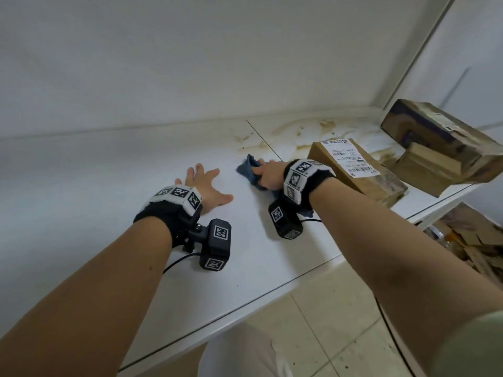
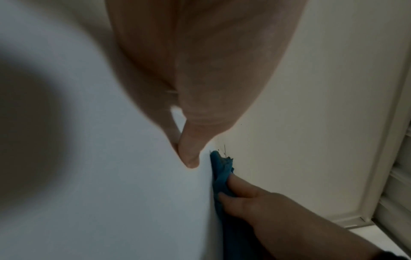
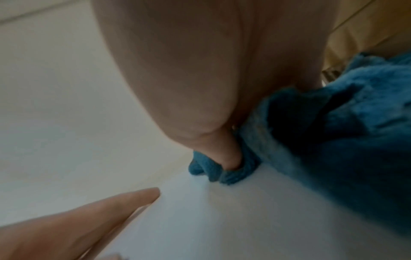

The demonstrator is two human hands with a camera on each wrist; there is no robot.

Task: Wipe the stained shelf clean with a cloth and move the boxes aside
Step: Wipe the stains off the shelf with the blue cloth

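Observation:
On the white shelf (image 1: 109, 170) my right hand (image 1: 268, 174) grips a bunched blue cloth (image 1: 249, 170) and presses it down just left of the brown stains (image 1: 299, 137) at the back right. The cloth (image 3: 333, 123) fills the right of the right wrist view, with my thumb dug into it. My left hand (image 1: 202, 186) lies flat on the shelf with fingers spread, a short way left of the cloth (image 2: 220, 174). A labelled cardboard box (image 1: 356, 170) sits just right of my right wrist. Two more boxes (image 1: 441, 148) are stacked at the shelf's right end.
A white back wall (image 1: 190, 63) rises behind the shelf. A white upright frame (image 1: 419, 50) stands at the right end. Below the shelf at the right lie cardboard scraps (image 1: 473, 240). Pale floor tiles (image 1: 334, 336) lie under the front edge.

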